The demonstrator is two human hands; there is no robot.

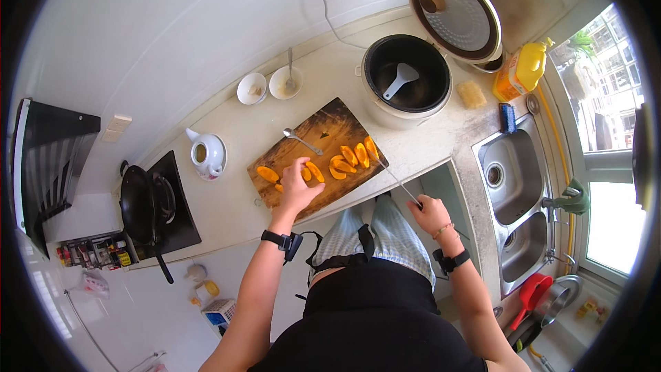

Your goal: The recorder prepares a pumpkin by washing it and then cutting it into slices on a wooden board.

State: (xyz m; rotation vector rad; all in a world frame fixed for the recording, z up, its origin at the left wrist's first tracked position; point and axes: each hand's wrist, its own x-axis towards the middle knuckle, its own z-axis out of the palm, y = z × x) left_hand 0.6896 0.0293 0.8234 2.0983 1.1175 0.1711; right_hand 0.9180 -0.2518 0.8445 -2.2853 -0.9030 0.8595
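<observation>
My left hand (298,186) is over the wooden cutting board (289,152), thumb and fingers curved around an orange pumpkin wedge (314,172). Whether they grip it is not clear. More wedges lie by that hand, one of them a pumpkin wedge (267,174) near the board's left end. In my right hand (431,214), beyond the board's front edge, is a knife (397,181) held by its dark handle. Its blade reaches the board's right corner, beside a row of several pumpkin wedges (348,155). A metal spoon (303,141) rests across the board's middle.
Behind the board stand two white bowls (252,89), one with a spoon. An open rice cooker (406,75) holds a white paddle. To the left are a white teapot (206,154) and a black wok (140,205); at right, a double steel sink (511,181) and a yellow jug (520,72).
</observation>
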